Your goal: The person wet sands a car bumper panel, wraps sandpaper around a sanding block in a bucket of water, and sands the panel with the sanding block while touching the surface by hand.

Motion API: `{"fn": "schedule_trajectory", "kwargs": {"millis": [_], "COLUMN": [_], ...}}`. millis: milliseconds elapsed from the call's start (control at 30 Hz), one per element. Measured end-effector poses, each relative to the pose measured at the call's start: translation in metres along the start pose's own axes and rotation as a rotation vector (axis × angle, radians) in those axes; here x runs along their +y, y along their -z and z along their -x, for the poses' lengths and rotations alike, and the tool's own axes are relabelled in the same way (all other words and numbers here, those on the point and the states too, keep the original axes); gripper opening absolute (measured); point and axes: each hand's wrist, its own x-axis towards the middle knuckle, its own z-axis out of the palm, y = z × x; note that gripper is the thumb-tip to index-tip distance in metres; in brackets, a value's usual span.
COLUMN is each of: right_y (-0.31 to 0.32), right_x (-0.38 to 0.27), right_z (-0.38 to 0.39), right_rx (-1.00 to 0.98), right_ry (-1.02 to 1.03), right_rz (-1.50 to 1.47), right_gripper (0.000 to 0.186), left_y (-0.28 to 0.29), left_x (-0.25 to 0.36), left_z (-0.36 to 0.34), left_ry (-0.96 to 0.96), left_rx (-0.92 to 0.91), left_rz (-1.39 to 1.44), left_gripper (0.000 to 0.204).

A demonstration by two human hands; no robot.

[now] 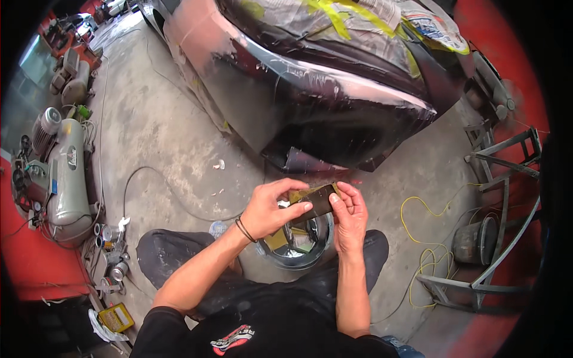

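My left hand and my right hand grip a small piece of sandpaper between them, thumbs on top. Its upper face is dark, and a yellowish-brown layer shows along the far edge. Whether a block sits inside it, I cannot tell. Directly below is a dark round bucket between my legs, partly covered by my hands. Inside it lie several yellowish and greenish flat pieces. Just ahead stands a car's corner with its bumper, patched in black, grey and pale pink.
Newspaper and yellow tape mask the car. At left stand a grey air compressor, several cans and a yellow tin. At right are a yellow cord, a black bucket and a metal frame. A dark hose crosses the floor.
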Motion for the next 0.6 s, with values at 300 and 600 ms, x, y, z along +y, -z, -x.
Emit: {"fn": "schedule_trajectory", "kwargs": {"millis": [300,600], "right_y": [-0.003,-0.001], "right_x": [0.02,0.036], "right_z": [0.01,0.003], "right_rx": [0.034,0.044], "right_ry": [0.056,-0.017], "right_rz": [-0.014,0.072], "right_gripper": [0.038,0.04], "left_y": [-0.001,-0.004], "left_x": [0.006,-0.009], "left_z": [0.015,0.014], "left_ry": [-0.14,-0.074], "left_rx": [0.0,0.006], "left_rz": [-0.293,-0.262], "left_gripper": [0.03,0.027]}}
